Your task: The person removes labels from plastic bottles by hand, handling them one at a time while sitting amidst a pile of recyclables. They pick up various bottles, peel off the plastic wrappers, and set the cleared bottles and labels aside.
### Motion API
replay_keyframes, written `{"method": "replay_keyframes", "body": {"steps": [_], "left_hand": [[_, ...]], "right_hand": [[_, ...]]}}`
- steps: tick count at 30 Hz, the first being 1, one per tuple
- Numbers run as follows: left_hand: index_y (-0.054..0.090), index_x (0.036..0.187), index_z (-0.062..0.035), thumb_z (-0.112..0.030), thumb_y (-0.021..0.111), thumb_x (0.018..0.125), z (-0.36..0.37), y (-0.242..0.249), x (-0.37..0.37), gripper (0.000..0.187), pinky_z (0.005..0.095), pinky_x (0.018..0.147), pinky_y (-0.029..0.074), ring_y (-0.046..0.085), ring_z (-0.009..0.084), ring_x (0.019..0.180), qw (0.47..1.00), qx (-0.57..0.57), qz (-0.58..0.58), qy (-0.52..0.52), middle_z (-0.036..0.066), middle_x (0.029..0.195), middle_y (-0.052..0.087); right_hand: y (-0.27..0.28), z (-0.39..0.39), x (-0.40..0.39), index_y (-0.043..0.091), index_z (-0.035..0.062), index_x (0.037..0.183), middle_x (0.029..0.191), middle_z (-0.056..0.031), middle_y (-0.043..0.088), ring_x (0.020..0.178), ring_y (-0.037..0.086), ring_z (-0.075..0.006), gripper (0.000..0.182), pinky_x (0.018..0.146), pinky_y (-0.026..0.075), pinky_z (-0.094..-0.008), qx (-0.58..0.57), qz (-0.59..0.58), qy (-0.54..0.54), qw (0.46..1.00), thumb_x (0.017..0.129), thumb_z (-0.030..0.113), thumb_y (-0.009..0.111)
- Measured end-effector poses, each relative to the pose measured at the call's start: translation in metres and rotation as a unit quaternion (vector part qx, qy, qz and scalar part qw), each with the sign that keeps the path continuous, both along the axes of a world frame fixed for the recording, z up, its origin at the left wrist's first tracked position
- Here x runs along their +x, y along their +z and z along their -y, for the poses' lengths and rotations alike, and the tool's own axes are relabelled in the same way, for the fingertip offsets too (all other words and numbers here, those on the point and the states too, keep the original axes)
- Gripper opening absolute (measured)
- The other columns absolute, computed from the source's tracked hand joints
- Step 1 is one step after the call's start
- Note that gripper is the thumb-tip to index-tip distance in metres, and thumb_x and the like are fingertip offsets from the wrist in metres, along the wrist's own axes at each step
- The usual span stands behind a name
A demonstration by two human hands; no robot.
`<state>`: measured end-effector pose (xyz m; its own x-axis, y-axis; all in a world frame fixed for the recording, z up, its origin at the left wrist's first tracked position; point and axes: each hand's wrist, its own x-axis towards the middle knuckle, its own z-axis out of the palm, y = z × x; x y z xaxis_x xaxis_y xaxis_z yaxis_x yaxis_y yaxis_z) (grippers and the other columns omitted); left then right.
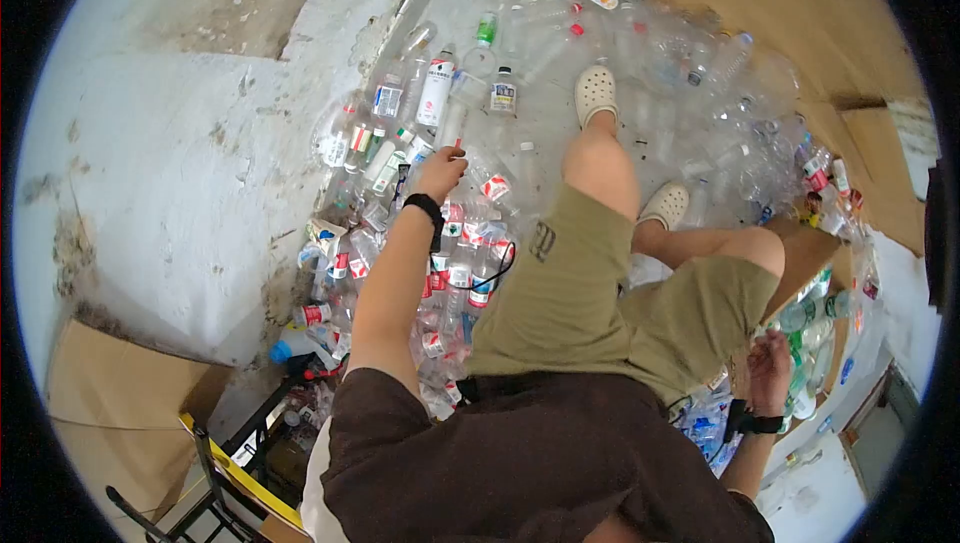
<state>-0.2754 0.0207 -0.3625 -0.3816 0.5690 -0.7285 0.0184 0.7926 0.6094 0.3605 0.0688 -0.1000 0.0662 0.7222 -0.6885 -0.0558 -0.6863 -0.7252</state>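
Note:
I sit among a heap of empty plastic bottles (pixel 470 243). My left hand (pixel 440 173), with a black band on the wrist, is stretched forward and pinches a clear bottle with a red cap (pixel 453 125) at the heap's left side, beside labelled bottles along the wall. My right hand (pixel 770 368), wearing a black wrist strap, is low at my right hip with curled fingers, touching green-labelled bottles (pixel 812 315). What it holds is unclear. My legs in olive shorts and white clogs (pixel 596 93) lie over the bottles.
A rough white wall (pixel 170 173) runs along the left. Brown cardboard sheets (pixel 770 3) line the far right. A cardboard box (pixel 110 413) and a yellow-and-black metal frame (pixel 215 473) stand behind me on the left. Clear crushed bottles (pixel 690 53) cover the floor ahead.

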Motion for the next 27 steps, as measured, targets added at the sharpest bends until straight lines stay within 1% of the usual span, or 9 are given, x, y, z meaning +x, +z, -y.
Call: {"method": "replay_keyframes", "body": {"steps": [2,4,8,11,16,17,19,25,27], "left_hand": [[0.051,0.119,-0.0032,-0.018,0.061,0.077,-0.018,-0.033,-0.008,0.045,0.0345,0.078,0.047,0.06,0.023,0.088,0.997,-0.038,-0.058,-0.044,0.01,0.096,0.061],[0.047,0.121,0.0019,-0.013,0.062,0.071,-0.04,-0.045,-0.009,0.054,0.0411,0.09,0.044,0.056,0.0403,0.099,0.96,-0.085,-0.246,-0.101,0.022,0.106,0.058],[0.031,0.129,0.0007,-0.001,0.059,0.069,-0.07,-0.085,-0.032,0.066,0.0434,0.098,0.038,0.043,0.0414,0.116,0.925,-0.125,-0.355,-0.043,0.024,0.128,0.037],[0.03,0.129,-0.0003,0.0,0.056,0.07,-0.081,-0.124,-0.061,0.065,0.044,0.099,0.037,0.044,0.0403,0.116,0.896,-0.116,-0.428,-0.034,0.024,0.127,0.039],[0.028,0.13,-0.004,-0.014,0.056,0.076,-0.12,-0.143,-0.08,0.062,0.0471,0.101,0.036,0.041,0.0381,0.121,0.873,-0.3,-0.384,-0.027,0.019,0.132,0.039],[0.026,0.134,-0.0064,-0.023,0.062,0.076,-0.104,-0.182,-0.107,0.071,0.0496,0.101,0.035,0.04,0.0384,0.123,0.846,-0.346,-0.402,-0.057,0.018,0.132,0.042],[0.026,0.135,-0.0087,-0.036,0.07,0.071,-0.13,-0.14,-0.091,0.082,0.0521,0.1,0.034,0.04,0.0393,0.123,0.853,-0.379,-0.352,-0.071,0.02,0.131,0.044],[0.038,0.129,-0.0048,-0.041,0.075,0.061,-0.112,-0.132,-0.106,0.086,0.0499,0.1,0.034,0.043,0.0367,0.12,0.895,-0.292,-0.333,-0.043,0.022,0.126,0.048],[0.041,0.123,0.0012,-0.03,0.074,0.066,-0.108,-0.121,-0.099,0.073,0.0446,0.093,0.041,0.052,0.0323,0.109,0.891,-0.221,-0.395,-0.039,0.02,0.117,0.054]], "right_hand": [[0.013,-0.063,-0.056,0.051,0.0052,0.112,0.09,-0.0032,0.059,0.076,0.055,-0.0114,0.034,0.069,0.045,-0.0247,0.041,-0.049,0.071,0.995,0.088,0.029,0.058],[0.001,-0.113,-0.108,0.05,0.0054,0.112,0.091,-0.0034,0.058,0.08,0.056,-0.0121,0.032,0.07,0.046,-0.0256,0.042,-0.081,0.085,0.992,0.089,0.025,0.057],[-0.064,-0.186,-0.209,0.05,0.0056,0.114,0.097,-0.0068,0.06,0.088,0.057,-0.0154,0.03,0.073,0.048,-0.0283,-0.085,-0.222,0.099,0.966,0.088,0.02,0.056],[-0.133,-0.196,-0.23,0.051,0.0056,0.114,0.1,-0.0078,0.061,0.089,0.057,-0.016,0.028,0.074,0.048,-0.0287,-0.158,-0.271,0.062,0.948,0.089,0.017,0.055],[-0.145,-0.203,-0.242,0.052,0.0041,0.11,0.098,-0.0092,0.061,0.086,0.06,-0.019,0.024,0.077,0.048,-0.0288,-0.194,-0.229,0.035,0.953,0.088,0.013,0.053],[-0.145,-0.207,-0.244,0.052,0.0041,0.11,0.098,-0.0092,0.061,0.086,0.06,-0.019,0.024,0.077,0.048,-0.0288,-0.196,-0.225,0.023,0.954,0.088,0.013,0.053],[-0.143,-0.211,-0.247,0.051,0.0033,0.11,0.097,-0.0093,0.061,0.087,0.06,-0.0185,0.023,0.078,0.048,-0.0303,-0.202,-0.234,0.009,0.951,0.088,0.012,0.053],[-0.142,-0.209,-0.249,0.051,0.0037,0.111,0.097,-0.0088,0.06,0.087,0.057,-0.0167,0.024,0.078,0.047,-0.0299,-0.184,-0.213,0.019,0.959,0.088,0.013,0.053],[-0.139,-0.208,-0.252,0.052,0.0042,0.111,0.098,-0.0082,0.06,0.087,0.057,-0.0167,0.025,0.078,0.046,-0.0297,-0.181,-0.21,0.032,0.96,0.088,0.013,0.053]]}}
